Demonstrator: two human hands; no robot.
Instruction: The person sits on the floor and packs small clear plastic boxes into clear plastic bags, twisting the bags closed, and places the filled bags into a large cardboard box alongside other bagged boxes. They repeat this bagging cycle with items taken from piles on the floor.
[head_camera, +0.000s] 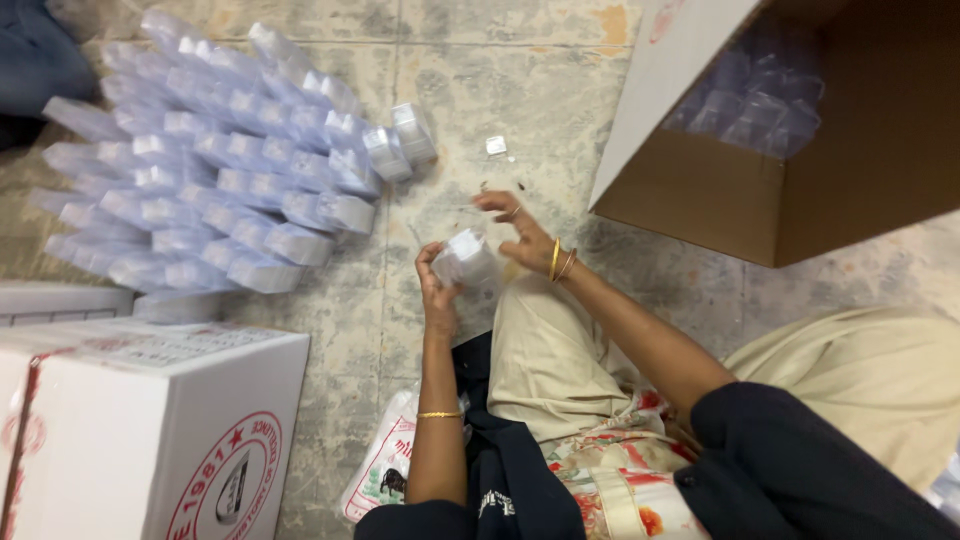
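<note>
Left hand (437, 285): fingers clamped around clear plastic container (465, 258).
Right hand (520, 232): fingers spread apart, touching the container's right side.
Container stacks (220, 170): far left, on floor.

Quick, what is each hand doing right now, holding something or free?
Left hand: closed around a small clear plastic container.
Right hand: open, fingers spread over the container; whether it touches cannot be told.

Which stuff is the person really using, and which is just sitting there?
In use:
left hand holding a small clear plastic container
right hand hovering beside it, fingers spread
rows of stacked clear plastic containers on the floor
open brown cardboard box holding more

Just lying about:
closed white cardboard box
printed plastic bag
</note>
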